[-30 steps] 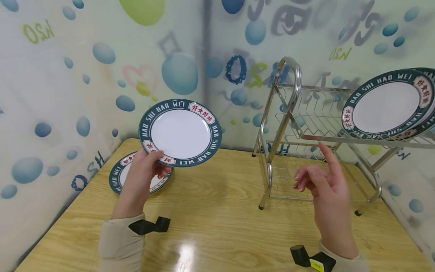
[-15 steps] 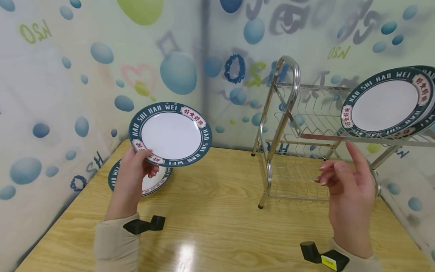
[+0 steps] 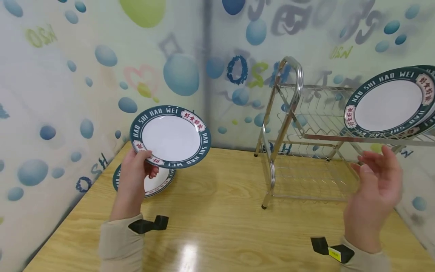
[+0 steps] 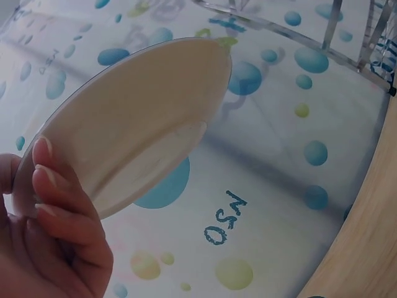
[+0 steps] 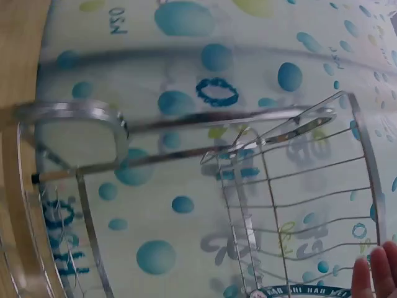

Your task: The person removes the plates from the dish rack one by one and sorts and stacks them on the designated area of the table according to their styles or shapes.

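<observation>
My left hand (image 3: 134,173) pinches the lower left rim of a white plate (image 3: 171,136) with a dark green lettered border, thumb on top and fingers beneath. In the left wrist view the pale underside of this plate (image 4: 142,112) shows, with the fingers (image 4: 65,211) against it. Below the held plate, another plate (image 3: 159,185) of the same pattern lies on the table, partly covered. My right hand (image 3: 377,192) is raised in front of the metal dish rack (image 3: 292,109), fingers loosely bent and holding nothing. Matching plates (image 3: 387,104) lean on the rack's upper tier at the right.
The two-tier wire rack stands on the wooden table (image 3: 221,226) at the right, its lower tier (image 3: 309,177) near the tabletop. Walls with a bubble pattern (image 3: 181,73) close in the back and both sides.
My right hand has moved right along the rack's front, and its extended index finger has bent in. The left hand has shifted slightly left with the plate, which stays in its grip.
</observation>
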### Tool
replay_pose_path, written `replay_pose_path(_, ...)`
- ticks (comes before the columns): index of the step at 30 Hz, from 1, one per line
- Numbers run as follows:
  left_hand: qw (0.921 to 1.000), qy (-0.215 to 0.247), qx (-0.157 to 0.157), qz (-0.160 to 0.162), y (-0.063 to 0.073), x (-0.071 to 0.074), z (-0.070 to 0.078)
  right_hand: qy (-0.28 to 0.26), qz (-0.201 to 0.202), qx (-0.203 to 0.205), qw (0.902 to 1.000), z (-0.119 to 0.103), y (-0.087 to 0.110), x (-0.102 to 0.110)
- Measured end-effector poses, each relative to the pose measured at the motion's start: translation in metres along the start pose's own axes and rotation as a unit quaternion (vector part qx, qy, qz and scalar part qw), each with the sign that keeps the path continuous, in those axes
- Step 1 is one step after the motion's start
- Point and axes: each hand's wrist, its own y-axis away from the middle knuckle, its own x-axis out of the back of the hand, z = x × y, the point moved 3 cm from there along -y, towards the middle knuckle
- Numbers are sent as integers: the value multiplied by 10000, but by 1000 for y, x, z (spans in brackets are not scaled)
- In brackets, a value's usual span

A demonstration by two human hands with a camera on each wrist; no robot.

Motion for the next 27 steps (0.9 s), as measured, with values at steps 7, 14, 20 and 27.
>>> replay_pose_path(7, 9990, 79, -41, 448, -3, 7, -2, 2524, -67, -94, 9675, 10, -13, 16)
replay_pose_path(14, 9965, 146, 89, 813, -5, 27, -7, 4205, -20, 772, 9040, 6, -29, 26)
replay_pose_path(20, 9939, 96, 272, 1069, -6, 39, -10, 4981, -117, 799, 8634, -11, -48, 36)
replay_pose_path(27, 9931, 254, 316, 1099, -8, 45, -11, 6076, -452, 817, 7887, -21, -73, 39)
